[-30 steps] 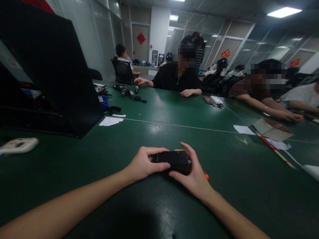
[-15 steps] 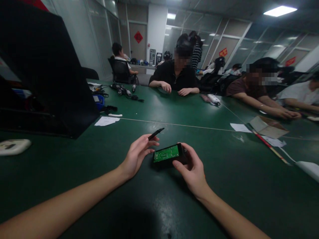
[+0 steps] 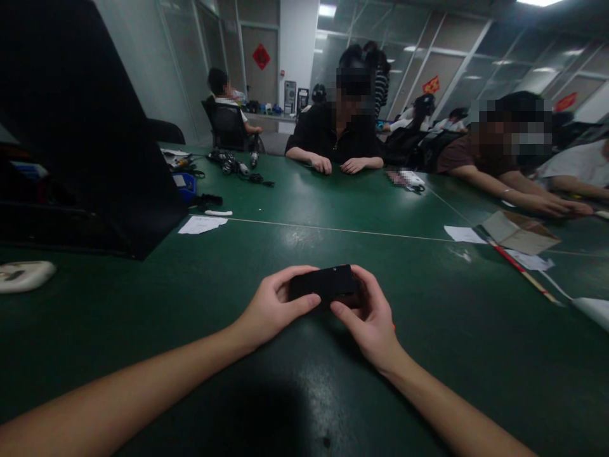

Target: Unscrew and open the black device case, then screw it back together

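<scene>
A small black box [image 3: 323,283] rests low over the green table [image 3: 295,216], its lid shut over it. My left hand [image 3: 271,308] grips its left end, thumb along the near side. My right hand [image 3: 371,314] grips its right end with fingers curled over the top. A bit of orange shows just right of my right hand; I cannot tell what it is.
A big black case [image 3: 85,127] stands at the left, a white device [image 3: 21,275] near it. Cables and tools [image 3: 233,166], paper sheets [image 3: 202,224], a brown folder [image 3: 516,233] and a red stick [image 3: 521,273] lie about. Other people sit at the far side.
Half a second ago my left hand held the thin black lid up, baring a green circuit board in the box; now the lid is back on and both hands grip the box.
</scene>
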`<state>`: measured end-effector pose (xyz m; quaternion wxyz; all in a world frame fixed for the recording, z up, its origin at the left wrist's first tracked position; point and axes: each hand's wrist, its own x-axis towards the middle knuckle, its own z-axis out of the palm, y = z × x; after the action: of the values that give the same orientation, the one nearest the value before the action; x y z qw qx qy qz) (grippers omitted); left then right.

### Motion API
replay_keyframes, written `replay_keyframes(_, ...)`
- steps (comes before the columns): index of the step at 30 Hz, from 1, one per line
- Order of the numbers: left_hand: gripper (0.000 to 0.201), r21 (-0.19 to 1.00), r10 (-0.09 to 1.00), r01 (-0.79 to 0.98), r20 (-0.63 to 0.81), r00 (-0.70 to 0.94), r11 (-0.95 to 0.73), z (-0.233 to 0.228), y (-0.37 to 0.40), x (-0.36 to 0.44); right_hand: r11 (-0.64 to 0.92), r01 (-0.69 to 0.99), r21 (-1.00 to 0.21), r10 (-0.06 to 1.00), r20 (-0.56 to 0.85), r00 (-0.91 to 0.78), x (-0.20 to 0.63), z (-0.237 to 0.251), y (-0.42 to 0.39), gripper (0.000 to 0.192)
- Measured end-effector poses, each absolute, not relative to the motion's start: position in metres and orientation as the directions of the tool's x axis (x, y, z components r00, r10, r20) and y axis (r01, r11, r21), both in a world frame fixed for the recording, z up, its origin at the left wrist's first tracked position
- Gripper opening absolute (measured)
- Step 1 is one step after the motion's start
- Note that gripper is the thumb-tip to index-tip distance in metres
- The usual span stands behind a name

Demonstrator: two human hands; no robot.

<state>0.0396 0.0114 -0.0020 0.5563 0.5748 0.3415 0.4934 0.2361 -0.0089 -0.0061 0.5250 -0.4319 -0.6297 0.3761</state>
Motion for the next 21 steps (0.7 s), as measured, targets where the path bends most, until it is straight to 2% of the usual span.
replay_keyframes(10, 0.053, 0.981, 0.934, -0.174, 0.14, 0.328, -0.085, -0.001, 0.015, 0.038, 0.369, 0.13, -0.92, 0.929, 0.362, -0.073, 0.238, -0.005, -0.006, 0.054)
replay_keyframes(14, 0.048, 0.953, 0.883, -0.067, 0.299, 0.363, -0.295, -0.002, 0.015, 0.036, 0.405, 0.13, -0.905, 0.912, 0.39, -0.129, 0.24, -0.002, -0.001, 0.041)
replay_keyframes(16, 0.054, 0.938, 0.859, -0.068, 0.34, 0.382, -0.341, -0.004, 0.015, 0.035, 0.407, 0.143, -0.902, 0.911, 0.389, -0.137, 0.241, -0.002, 0.0, 0.029)
replay_keyframes(18, 0.061, 0.951, 0.879, -0.187, 0.3, 0.371, -0.246, -0.007, 0.014, 0.035, 0.422, 0.129, -0.898, 0.906, 0.411, -0.104, 0.241, -0.004, 0.001, 0.022)
replay_keyframes(21, 0.054, 0.929, 0.902, -0.369, 0.131, 0.411, 0.034, -0.009, 0.015, 0.037, 0.451, 0.097, -0.887, 0.892, 0.45, -0.039, 0.241, -0.006, 0.002, 0.018)
